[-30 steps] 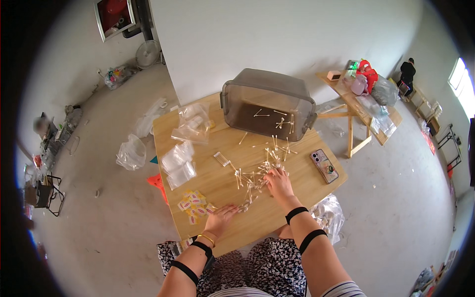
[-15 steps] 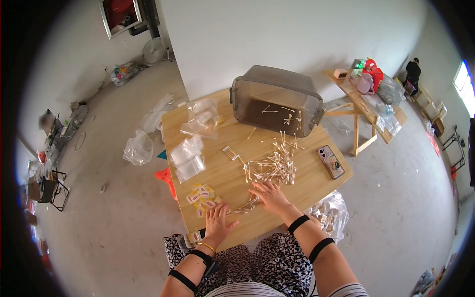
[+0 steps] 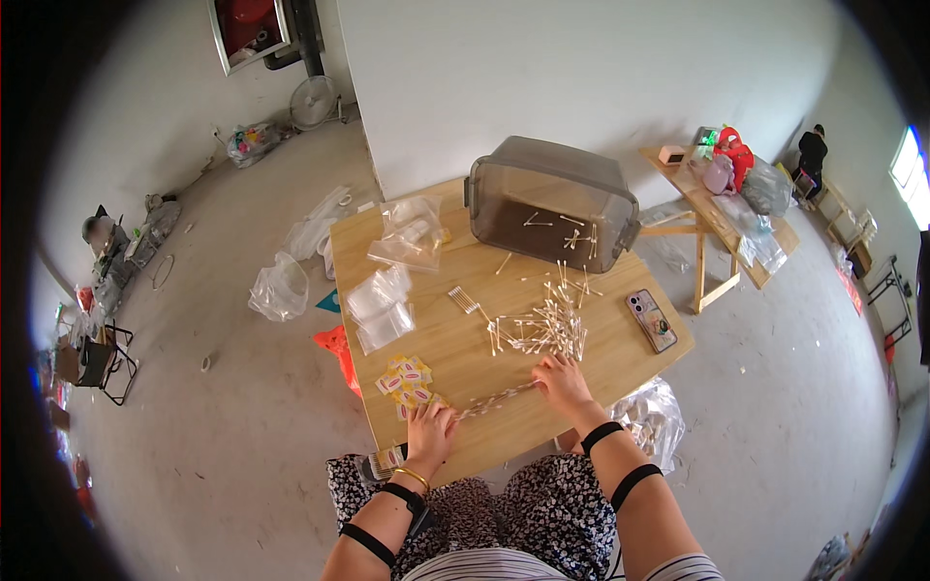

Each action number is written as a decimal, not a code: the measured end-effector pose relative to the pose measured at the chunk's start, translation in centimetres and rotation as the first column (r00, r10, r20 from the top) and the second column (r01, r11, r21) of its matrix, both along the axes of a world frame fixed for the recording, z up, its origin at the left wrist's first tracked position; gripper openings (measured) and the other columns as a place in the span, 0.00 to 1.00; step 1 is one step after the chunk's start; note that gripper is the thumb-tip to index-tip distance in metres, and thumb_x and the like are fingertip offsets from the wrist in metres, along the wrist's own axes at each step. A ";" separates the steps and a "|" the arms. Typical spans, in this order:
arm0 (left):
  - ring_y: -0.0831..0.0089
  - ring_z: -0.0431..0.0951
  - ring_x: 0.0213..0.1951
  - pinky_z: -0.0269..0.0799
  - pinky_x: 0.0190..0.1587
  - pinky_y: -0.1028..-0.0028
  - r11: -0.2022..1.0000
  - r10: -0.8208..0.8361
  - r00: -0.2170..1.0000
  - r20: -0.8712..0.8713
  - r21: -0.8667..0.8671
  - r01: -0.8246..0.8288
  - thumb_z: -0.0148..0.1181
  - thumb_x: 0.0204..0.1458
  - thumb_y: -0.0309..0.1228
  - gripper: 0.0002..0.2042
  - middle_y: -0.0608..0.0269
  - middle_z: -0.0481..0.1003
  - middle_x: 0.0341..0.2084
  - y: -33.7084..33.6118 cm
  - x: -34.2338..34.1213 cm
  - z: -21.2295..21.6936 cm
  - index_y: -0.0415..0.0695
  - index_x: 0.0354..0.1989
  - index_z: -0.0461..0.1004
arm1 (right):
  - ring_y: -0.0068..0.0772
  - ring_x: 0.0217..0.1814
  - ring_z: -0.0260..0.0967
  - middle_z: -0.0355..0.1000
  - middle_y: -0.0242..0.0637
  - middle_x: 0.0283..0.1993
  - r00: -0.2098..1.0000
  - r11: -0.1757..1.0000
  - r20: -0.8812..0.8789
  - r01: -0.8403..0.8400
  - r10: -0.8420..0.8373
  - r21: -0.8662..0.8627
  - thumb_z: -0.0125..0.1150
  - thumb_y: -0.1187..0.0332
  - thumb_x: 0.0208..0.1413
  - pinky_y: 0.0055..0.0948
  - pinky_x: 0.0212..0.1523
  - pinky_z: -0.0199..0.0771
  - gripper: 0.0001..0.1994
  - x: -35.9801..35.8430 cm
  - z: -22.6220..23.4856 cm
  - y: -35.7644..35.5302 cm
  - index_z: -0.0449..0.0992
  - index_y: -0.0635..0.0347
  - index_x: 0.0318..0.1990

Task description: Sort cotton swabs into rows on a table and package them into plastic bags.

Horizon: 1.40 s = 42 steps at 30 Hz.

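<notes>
Left hand (image 3: pixel 429 431) and right hand (image 3: pixel 561 379), fingers spread flat, at ends of cotton swab row (image 3: pixel 496 399) near table (image 3: pixel 620 360) front edge; swab pile (image 3: pixel 544 329) beyond

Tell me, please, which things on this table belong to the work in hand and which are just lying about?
In use: left hand, right hand, row of cotton swabs, swab pile, small yellow packets.
Lying about: phone, grey bin, clear plastic bags.
</notes>
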<state>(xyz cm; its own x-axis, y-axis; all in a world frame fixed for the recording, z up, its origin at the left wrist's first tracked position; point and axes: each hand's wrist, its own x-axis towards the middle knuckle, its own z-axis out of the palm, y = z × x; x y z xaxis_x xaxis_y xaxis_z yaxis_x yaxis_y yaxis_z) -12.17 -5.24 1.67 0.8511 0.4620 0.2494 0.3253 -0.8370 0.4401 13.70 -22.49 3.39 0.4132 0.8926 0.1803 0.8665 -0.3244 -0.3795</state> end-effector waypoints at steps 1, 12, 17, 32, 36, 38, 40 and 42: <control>0.58 0.72 0.45 0.64 0.53 0.56 1.000 -0.002 1.000 0.003 0.000 0.002 0.65 0.47 0.30 0.09 0.64 0.73 0.36 0.1 0.1 -0.1 0.49 0.38 0.79 | 0.39 0.55 0.66 0.70 0.32 0.44 1.000 1.000 -0.004 0.024 -0.024 -0.017 0.65 0.72 0.48 0.40 0.56 0.65 0.07 0.2 0.0 -0.2 0.78 0.52 0.36; 0.57 0.76 0.38 0.70 0.44 0.60 0.975 -0.026 0.993 0.111 -0.216 0.049 0.64 0.47 0.25 0.04 0.60 0.74 0.30 0.2 0.4 -0.7 0.47 0.32 0.78 | 0.43 0.52 0.66 0.69 0.36 0.41 0.985 0.991 0.102 0.137 -0.137 0.004 0.62 0.73 0.48 0.42 0.52 0.65 0.05 0.4 -0.6 -0.4 0.78 0.52 0.34; 0.58 0.76 0.38 0.69 0.44 0.59 0.968 -0.004 0.999 0.050 -0.249 0.016 0.63 0.47 0.26 0.05 0.62 0.75 0.30 0.0 2.0 -1.1 0.47 0.33 0.77 | 0.43 0.52 0.66 0.69 0.36 0.41 0.984 0.990 0.112 0.137 -0.139 0.028 0.62 0.73 0.48 0.42 0.51 0.65 0.06 0.2 -1.6 0.0 0.78 0.52 0.35; 0.60 0.74 0.51 0.69 0.56 0.60 0.970 -0.228 0.959 0.167 -0.048 0.239 0.66 0.49 0.32 0.15 0.64 0.77 0.47 -2.4 4.7 -1.3 0.46 0.46 0.77 | 0.42 0.53 0.66 0.69 0.36 0.42 0.980 0.989 0.136 0.150 -0.148 -0.003 0.61 0.72 0.49 0.42 0.51 0.65 0.09 0.2 -0.1 -1.4 0.79 0.51 0.39; 0.61 0.77 0.47 0.71 0.52 0.61 0.970 -0.237 0.950 0.201 -0.009 0.244 0.66 0.48 0.30 0.11 0.67 0.79 0.42 -2.7 4.5 -1.5 0.47 0.42 0.79 | 0.44 0.53 0.66 0.70 0.37 0.42 0.956 0.960 0.133 0.273 -0.262 -0.067 0.61 0.73 0.49 0.42 0.53 0.64 0.07 0.6 0.1 -1.1 0.78 0.52 0.36; 0.61 0.77 0.47 0.71 0.52 0.62 0.970 -0.232 0.945 0.231 -0.018 0.243 0.66 0.48 0.31 0.12 0.66 0.79 0.41 -2.7 4.5 -1.6 0.48 0.43 0.78 | 0.44 0.53 0.66 0.70 0.37 0.42 0.954 0.957 0.139 0.278 -0.265 -0.086 0.60 0.73 0.49 0.41 0.52 0.64 0.06 -0.1 -0.9 0.4 0.78 0.52 0.35; 0.61 0.77 0.46 0.71 0.52 0.62 0.972 -0.220 0.941 0.256 -0.022 0.233 0.67 0.48 0.31 0.13 0.66 0.79 0.40 -2.7 4.3 -1.9 0.48 0.43 0.78 | 0.43 0.53 0.66 0.70 0.36 0.42 0.972 0.987 0.173 0.157 -0.158 0.017 0.60 0.72 0.50 0.40 0.52 0.64 0.05 -1.9 -2.1 2.8 0.77 0.51 0.35; 0.61 0.75 0.49 0.66 0.58 0.58 0.986 -0.120 0.976 0.183 -0.096 0.139 0.68 0.47 0.32 0.17 0.65 0.77 0.40 -3.0 3.9 -2.2 0.49 0.47 0.76 | 0.42 0.53 0.66 0.69 0.36 0.42 0.984 0.995 0.147 0.096 -0.098 0.022 0.61 0.72 0.49 0.40 0.52 0.64 0.06 -4.7 -2.5 5.3 0.77 0.52 0.36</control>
<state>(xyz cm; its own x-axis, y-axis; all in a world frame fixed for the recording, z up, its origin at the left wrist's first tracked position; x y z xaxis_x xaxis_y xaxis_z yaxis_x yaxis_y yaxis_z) -8.27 -8.20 -0.49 0.8526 0.3831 0.3555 0.1266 -0.8114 0.5707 8.97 -17.21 0.90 0.4658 0.8462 0.2589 0.8779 -0.4050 -0.2556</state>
